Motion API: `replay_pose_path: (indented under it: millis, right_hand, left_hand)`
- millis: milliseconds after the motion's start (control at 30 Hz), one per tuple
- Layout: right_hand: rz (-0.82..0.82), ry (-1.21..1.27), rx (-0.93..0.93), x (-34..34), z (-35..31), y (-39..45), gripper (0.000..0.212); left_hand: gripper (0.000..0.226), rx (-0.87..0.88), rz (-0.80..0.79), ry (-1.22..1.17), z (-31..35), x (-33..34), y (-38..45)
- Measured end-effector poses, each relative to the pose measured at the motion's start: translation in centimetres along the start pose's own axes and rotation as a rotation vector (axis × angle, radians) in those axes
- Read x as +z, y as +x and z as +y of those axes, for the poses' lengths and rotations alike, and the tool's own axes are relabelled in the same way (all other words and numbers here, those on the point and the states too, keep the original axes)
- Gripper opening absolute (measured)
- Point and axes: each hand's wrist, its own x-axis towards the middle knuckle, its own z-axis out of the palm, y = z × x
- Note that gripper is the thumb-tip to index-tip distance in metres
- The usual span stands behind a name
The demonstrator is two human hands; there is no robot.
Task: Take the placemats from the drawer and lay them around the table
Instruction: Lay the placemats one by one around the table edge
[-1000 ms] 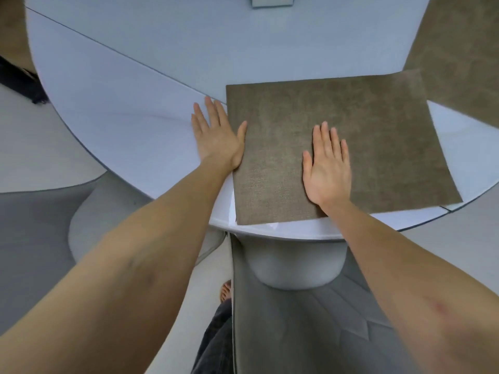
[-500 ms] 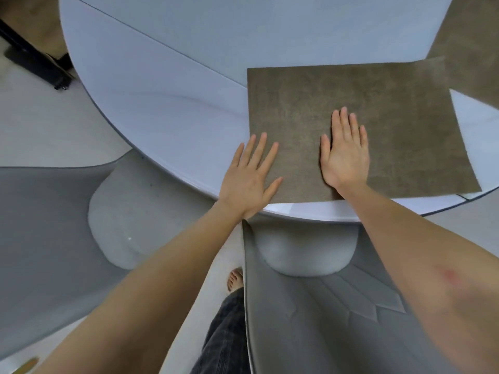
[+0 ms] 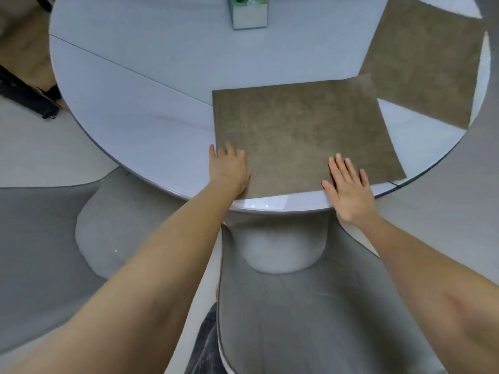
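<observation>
Both the left hand and right hand lie flat, gripping nothing, on a brown placemat. It rests on a round white table above a grey chair.

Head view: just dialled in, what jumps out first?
A brown suede-like rectangular placemat lies at the near edge of the round pale-grey table, both hands on its near edge: left hand at its left corner, right hand flat. A second matching placemat lies far right.

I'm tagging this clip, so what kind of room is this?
Probably a home dining area: a round white table laid with brown rectangular fabric placemats, grey upholstered chairs drawn up around it, and a green tissue box on top.
</observation>
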Motion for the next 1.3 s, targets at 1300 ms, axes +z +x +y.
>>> replay_pose_path:
  millis: [1300]
  right_hand:
    - [0.138, 0.058, -0.105, -35.7, 41.9, 26.9, 0.025]
  left_hand:
    - [0.048, 0.052, 0.184, -0.341, 37.5, -38.8, 21.7]
